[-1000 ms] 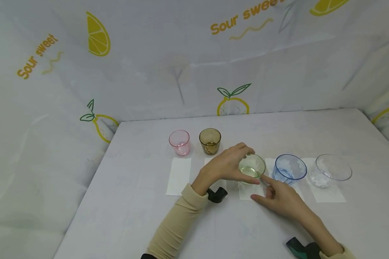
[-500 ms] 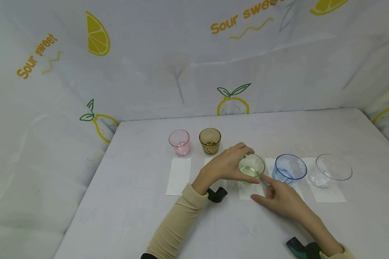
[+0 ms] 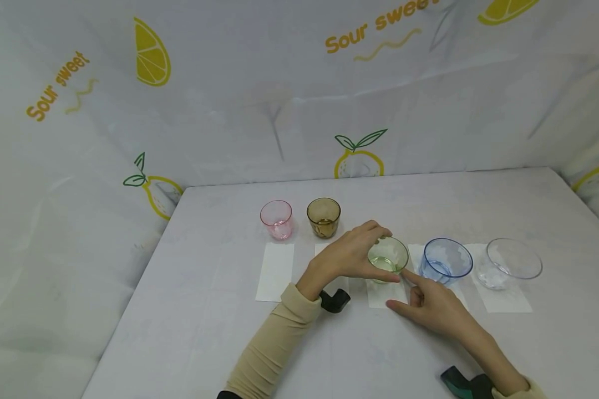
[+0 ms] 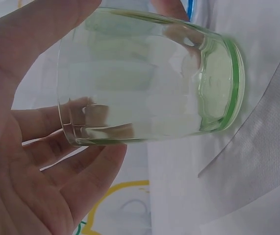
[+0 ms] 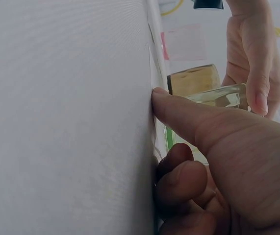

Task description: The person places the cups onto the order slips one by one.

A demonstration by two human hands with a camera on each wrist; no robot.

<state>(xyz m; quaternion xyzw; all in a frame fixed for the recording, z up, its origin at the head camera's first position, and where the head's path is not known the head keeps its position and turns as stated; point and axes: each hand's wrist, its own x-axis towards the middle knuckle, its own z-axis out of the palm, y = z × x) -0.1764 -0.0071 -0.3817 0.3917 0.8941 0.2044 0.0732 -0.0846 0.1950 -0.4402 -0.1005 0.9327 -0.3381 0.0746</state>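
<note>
Tumbler (image 3: 388, 256) of green glass: upright over the far part of a white paper strip (image 3: 385, 297), forward of the back edge of the surface (image 3: 204, 310). We note left hand (image 3: 353, 250) gripping it; right hand (image 3: 436, 307) just beside, thumb and index finger extended.

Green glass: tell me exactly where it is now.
In the head view, the green glass is right of and below the picture's centre, gripped by the left hand, with the blue glass next along on its right.
</note>
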